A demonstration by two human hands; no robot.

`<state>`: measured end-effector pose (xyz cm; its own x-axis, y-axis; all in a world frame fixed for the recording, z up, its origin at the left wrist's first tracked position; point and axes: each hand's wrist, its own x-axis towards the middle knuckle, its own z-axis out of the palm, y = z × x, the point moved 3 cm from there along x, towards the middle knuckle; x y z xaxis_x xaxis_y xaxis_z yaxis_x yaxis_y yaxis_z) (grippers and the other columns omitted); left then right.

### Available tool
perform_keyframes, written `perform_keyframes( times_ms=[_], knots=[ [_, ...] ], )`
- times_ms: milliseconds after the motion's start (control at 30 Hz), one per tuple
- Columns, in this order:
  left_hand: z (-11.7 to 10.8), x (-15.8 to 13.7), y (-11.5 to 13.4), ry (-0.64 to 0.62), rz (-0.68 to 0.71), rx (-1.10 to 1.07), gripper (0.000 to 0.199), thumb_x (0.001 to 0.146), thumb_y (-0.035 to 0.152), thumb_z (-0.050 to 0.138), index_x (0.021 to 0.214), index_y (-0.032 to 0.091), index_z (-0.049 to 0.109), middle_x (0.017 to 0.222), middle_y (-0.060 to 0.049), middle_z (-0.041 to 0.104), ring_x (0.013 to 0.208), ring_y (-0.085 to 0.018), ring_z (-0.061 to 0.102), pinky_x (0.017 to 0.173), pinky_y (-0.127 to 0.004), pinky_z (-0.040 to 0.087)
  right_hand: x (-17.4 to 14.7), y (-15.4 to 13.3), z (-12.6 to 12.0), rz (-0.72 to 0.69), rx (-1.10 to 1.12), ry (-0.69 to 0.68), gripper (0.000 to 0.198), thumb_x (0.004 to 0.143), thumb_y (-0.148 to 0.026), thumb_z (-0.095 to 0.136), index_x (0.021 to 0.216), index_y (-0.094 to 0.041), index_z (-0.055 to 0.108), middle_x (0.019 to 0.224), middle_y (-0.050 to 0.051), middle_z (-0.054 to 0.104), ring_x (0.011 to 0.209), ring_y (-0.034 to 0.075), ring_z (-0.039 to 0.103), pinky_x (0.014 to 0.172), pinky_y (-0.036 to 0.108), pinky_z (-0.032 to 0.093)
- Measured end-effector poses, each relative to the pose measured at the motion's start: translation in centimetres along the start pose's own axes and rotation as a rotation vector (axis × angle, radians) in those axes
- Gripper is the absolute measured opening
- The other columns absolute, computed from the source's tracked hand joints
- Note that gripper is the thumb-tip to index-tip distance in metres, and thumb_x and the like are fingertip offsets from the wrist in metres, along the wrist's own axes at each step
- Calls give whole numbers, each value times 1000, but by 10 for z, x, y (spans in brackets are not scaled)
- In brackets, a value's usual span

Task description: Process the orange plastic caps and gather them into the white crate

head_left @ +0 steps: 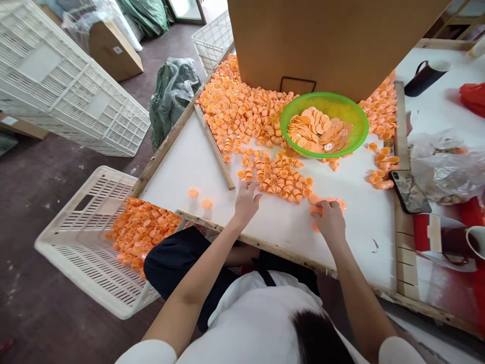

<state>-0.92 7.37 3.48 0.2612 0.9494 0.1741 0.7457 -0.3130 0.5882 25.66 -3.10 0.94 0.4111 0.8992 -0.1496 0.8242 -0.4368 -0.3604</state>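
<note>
My left hand (247, 202) lies low over the white tabletop at the near edge of a pile of small orange cups (282, 174). Its fingers are apart and reach toward the nearest cups, with no held thing visible. Over to the right, my right hand (330, 220) has its fingers closed at a few flat orange discs (339, 203), which lie partly under it. Its fingertips seem to pinch a disc, though the hand hides part of it. Beyond the cups, a green bowl (361, 132) holds many similar discs, one with a white mark.
A large heap of orange cups (242, 108) lies against a cardboard box (326, 45). A wooden strip (215, 149) crosses the table's left side. Below left stands a white crate (85, 263) holding orange pieces. At right are a phone (409, 192), mugs and a plastic bag (447, 162).
</note>
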Motion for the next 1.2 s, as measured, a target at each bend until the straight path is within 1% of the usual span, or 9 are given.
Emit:
perform_keyframes(
  times_ms=[133, 300, 433, 533, 633, 733, 867, 1067, 1200],
  knots=[
    [26, 15, -3, -43, -37, -2, 23, 82, 19, 58, 105, 19, 56, 105, -8, 55, 98, -21, 53, 84, -35, 46, -1, 1, 2, -3, 85, -14, 21, 76, -27, 56, 95, -20, 53, 103, 9, 53, 88, 22, 53, 59, 28, 36],
    [5, -4, -15, -57, -69, 4, 21, 80, 22, 62, 99, 19, 55, 94, -5, 57, 86, -18, 55, 78, -32, 47, -3, 1, -6, -16, 265, -38, 11, 78, -31, 53, 84, -21, 50, 86, 4, 59, 73, 18, 53, 60, 29, 36],
    [8, -36, 4, -195, 22, 13, 17, 78, 20, 64, 95, 20, 61, 96, -5, 53, 89, -17, 54, 81, -30, 46, -4, -11, -10, -26, 456, -47, 14, 77, -34, 55, 81, -21, 52, 82, 3, 61, 65, 15, 53, 62, 30, 41],
    [30, -54, 23, -338, 88, -31, 16, 77, 21, 66, 92, 20, 64, 94, -5, 52, 94, -19, 51, 85, -31, 46, -8, -27, -3, -23, 621, -142, 17, 74, -36, 58, 83, -21, 54, 79, 2, 61, 63, 14, 55, 60, 30, 45],
    [42, -62, 30, -384, 64, -123, 31, 70, 24, 73, 100, 20, 64, 96, -5, 52, 96, -20, 51, 87, -34, 46, -18, -39, 12, 13, 789, -301, 22, 73, -40, 61, 82, -21, 54, 72, 0, 60, 56, 13, 56, 55, 29, 48],
    [35, -66, 23, -365, -32, -264, 41, 70, 29, 73, 108, 21, 61, 102, -5, 54, 91, -18, 54, 84, -33, 48, -30, -47, 24, 75, 909, -401, 25, 71, -41, 63, 80, -20, 53, 67, -1, 59, 56, 13, 58, 57, 29, 52],
    [23, -70, 9, -315, -283, -451, 23, 83, 32, 56, 100, 18, 64, 91, -5, 62, 74, -13, 58, 72, -26, 49, -39, -62, 36, 95, 963, -478, 26, 70, -42, 64, 81, -20, 56, 67, 0, 62, 60, 14, 61, 60, 29, 54],
    [37, -67, 11, -424, -534, -719, 20, 78, 29, 63, 90, 13, 64, 71, -4, 66, 58, -10, 59, 60, -23, 50, -32, -81, 50, 61, 758, -535, 27, 71, -45, 65, 77, -21, 54, 63, 2, 65, 52, 14, 59, 51, 28, 51],
    [41, -61, 11, -460, -648, -782, 18, 76, 27, 65, 84, 11, 62, 68, -5, 66, 55, -11, 60, 59, -25, 52, -28, -81, 52, 114, 772, -594, 25, 73, -43, 65, 76, -21, 55, 66, 3, 67, 57, 17, 63, 54, 29, 53]
  ],
)
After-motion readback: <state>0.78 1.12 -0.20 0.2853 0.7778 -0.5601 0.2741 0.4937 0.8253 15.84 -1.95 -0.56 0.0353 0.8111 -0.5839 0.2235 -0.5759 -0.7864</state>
